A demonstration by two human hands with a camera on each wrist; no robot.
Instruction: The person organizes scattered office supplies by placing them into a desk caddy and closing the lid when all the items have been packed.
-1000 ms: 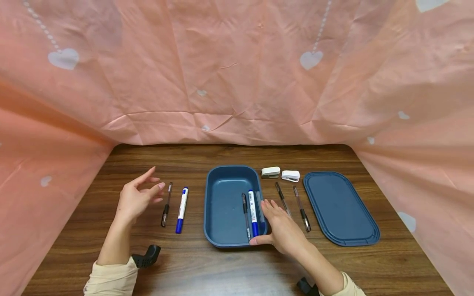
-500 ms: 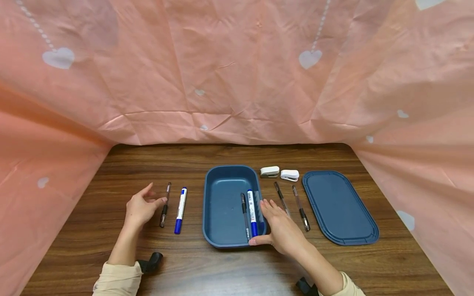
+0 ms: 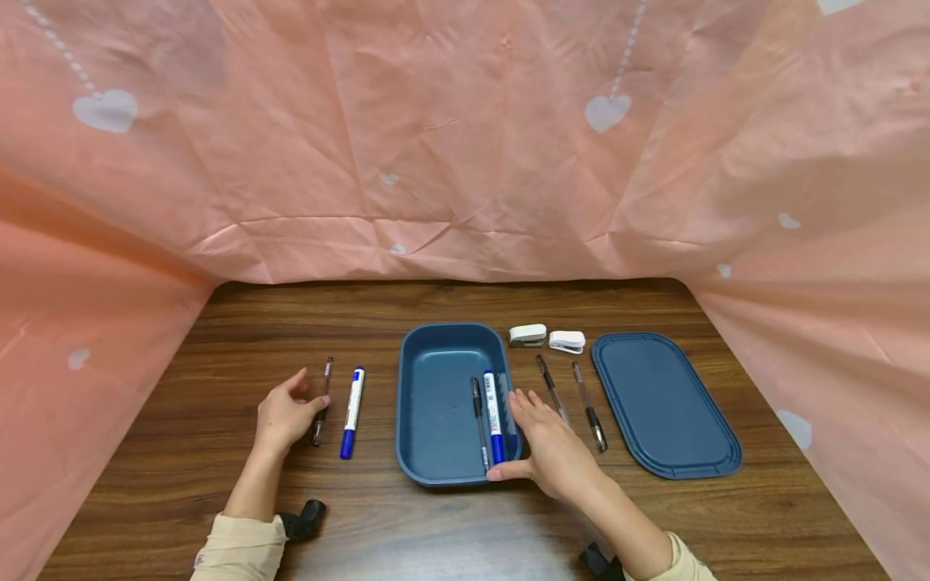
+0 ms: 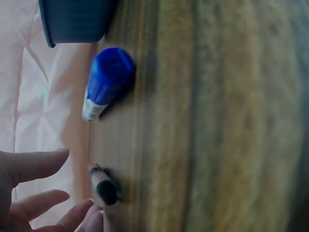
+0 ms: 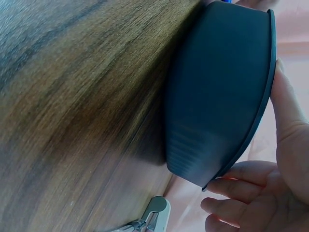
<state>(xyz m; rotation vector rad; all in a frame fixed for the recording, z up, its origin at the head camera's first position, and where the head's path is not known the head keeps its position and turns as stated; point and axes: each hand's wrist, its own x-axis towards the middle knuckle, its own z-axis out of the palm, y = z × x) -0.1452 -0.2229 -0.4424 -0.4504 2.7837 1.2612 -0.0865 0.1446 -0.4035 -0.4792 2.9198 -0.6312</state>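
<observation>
My left hand (image 3: 286, 413) hovers at the left beside a black-and-clear pen (image 3: 320, 421) lying on the table. In the left wrist view, its thumb and fingers are apart, with the pen (image 4: 105, 187) close to the fingertips. Just right of that pen lies a white marker (image 3: 352, 413) with a blue cap. My right hand (image 3: 552, 448) rests against the blue plastic box (image 3: 402, 403), thumb on the near rim and fingers along the right side. Inside the box, a pen (image 3: 479, 420) and a blue-capped marker (image 3: 494, 415) lie side by side along its right wall.
Two small staplers, one white and grey (image 3: 527, 335) and one white (image 3: 567, 341), sit behind the box's right corner. Two more pens (image 3: 590, 407) lie right of my right hand. Farther right is the flat blue lid (image 3: 667, 403). Pink cloth (image 3: 465, 161) surrounds the wooden table.
My left hand has come down and to the right, its thumb now at the left pen. The right hand keeps its place on the box.
</observation>
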